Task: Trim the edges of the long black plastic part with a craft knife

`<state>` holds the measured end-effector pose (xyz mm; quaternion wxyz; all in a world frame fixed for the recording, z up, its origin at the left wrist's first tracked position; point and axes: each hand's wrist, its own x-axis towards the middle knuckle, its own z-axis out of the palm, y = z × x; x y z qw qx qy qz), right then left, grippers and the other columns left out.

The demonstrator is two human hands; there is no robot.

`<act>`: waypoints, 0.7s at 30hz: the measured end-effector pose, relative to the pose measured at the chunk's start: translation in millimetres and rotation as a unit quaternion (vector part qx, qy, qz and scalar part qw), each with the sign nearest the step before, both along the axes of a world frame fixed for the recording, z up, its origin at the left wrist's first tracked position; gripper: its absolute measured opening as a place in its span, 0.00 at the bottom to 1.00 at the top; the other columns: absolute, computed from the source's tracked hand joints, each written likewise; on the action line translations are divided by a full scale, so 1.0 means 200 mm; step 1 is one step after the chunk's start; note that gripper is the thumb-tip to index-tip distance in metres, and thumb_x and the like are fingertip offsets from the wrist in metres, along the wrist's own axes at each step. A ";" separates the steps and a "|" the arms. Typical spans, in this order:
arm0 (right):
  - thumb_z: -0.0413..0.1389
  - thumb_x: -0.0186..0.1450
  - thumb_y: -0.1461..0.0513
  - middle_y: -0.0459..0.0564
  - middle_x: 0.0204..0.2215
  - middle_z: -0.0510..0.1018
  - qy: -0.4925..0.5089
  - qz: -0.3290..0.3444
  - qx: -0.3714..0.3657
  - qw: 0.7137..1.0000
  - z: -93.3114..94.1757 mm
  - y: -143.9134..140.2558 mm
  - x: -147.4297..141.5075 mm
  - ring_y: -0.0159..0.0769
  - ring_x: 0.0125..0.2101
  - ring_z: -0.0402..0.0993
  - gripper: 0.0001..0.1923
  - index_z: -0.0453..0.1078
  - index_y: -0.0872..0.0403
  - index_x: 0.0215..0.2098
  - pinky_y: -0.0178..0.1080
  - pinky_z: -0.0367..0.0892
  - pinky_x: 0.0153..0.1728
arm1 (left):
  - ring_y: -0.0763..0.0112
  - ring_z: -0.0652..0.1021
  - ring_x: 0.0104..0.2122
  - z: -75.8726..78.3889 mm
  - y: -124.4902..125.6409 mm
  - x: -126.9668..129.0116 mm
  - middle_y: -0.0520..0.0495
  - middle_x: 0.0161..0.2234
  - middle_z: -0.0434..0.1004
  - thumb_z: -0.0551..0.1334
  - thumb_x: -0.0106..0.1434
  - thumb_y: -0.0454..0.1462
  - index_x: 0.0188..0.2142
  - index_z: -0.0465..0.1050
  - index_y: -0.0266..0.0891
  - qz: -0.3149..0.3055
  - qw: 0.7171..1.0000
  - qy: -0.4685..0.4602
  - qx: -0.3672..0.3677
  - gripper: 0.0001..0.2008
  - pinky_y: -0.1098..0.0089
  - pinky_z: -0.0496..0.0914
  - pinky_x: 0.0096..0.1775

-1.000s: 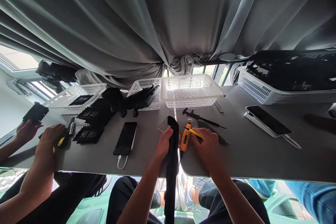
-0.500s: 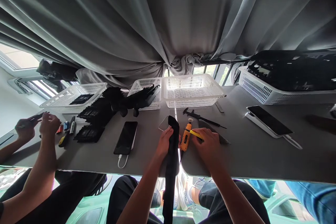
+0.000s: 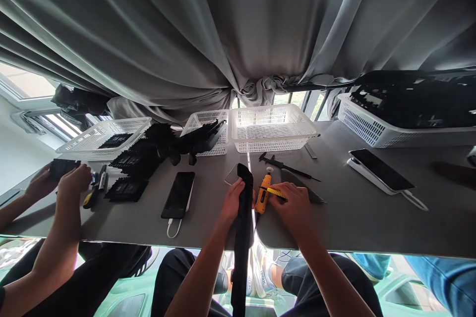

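Observation:
My left hand (image 3: 232, 202) is closed around a long, narrow black piece (image 3: 243, 223). This piece stands nearly on end, its bent tip above the table and its lower part running down past the edge toward my lap. In my right hand (image 3: 292, 208) is a slim yellow-handled tool (image 3: 276, 192) with a thin dark tip pointing left. That tip crosses over an orange hand tool (image 3: 262, 195) with a small round disc at its top, lying between my hands. A dark blade-shaped piece (image 3: 314, 195) lies partly behind my right hand.
A black caliper (image 3: 288, 166) lies beyond my right hand. White baskets (image 3: 275, 146) line the back. Phones (image 3: 178, 195) lie left and right. Black parts (image 3: 136, 158) are piled at left, near a co-worker's hands (image 3: 74, 178) holding a dark flat piece.
My right hand and the yellow-handled tool have shifted slightly left and the tool lies flatter. The black piece has barely moved. The co-worker's dark piece is turned to show its flat side.

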<state>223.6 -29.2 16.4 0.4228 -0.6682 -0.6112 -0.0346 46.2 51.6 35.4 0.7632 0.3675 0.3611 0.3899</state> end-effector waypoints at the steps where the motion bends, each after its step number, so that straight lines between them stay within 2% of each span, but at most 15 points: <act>1: 0.56 0.70 0.63 0.50 0.41 0.88 0.001 0.002 0.000 1.000 0.00 0.00 0.00 0.44 0.42 0.81 0.11 0.81 0.48 0.42 0.47 0.61 0.47 | 0.65 0.78 0.20 0.00 0.00 0.00 0.47 0.26 0.79 0.71 0.62 0.50 0.40 0.76 0.40 0.000 1.000 -0.001 -0.001 0.18 0.67 0.68 0.21; 12: 0.56 0.71 0.62 0.50 0.41 0.88 0.002 -0.010 -0.004 1.000 -0.01 0.00 0.00 0.45 0.41 0.82 0.11 0.81 0.50 0.43 0.47 0.60 0.46 | 0.68 0.76 0.20 0.00 -0.01 0.00 0.46 0.28 0.81 0.71 0.61 0.50 0.35 0.75 0.40 0.004 1.000 -0.001 0.016 0.17 0.68 0.69 0.21; 18: 0.56 0.70 0.61 0.50 0.41 0.88 0.012 -0.014 -0.009 1.000 -0.02 0.00 0.00 0.45 0.42 0.82 0.10 0.81 0.50 0.42 0.48 0.61 0.47 | 0.66 0.78 0.22 0.00 -0.01 0.00 0.43 0.32 0.84 0.71 0.62 0.49 0.45 0.79 0.38 0.000 1.000 -0.004 0.003 0.20 0.67 0.69 0.22; 21: 0.56 0.69 0.60 0.51 0.40 0.88 0.015 -0.017 -0.007 1.000 -0.02 0.00 0.01 0.46 0.42 0.82 0.11 0.81 0.50 0.43 0.48 0.63 0.47 | 0.68 0.76 0.19 0.01 0.00 0.00 0.46 0.29 0.82 0.71 0.62 0.50 0.44 0.78 0.39 -0.001 1.000 -0.008 0.004 0.19 0.68 0.68 0.21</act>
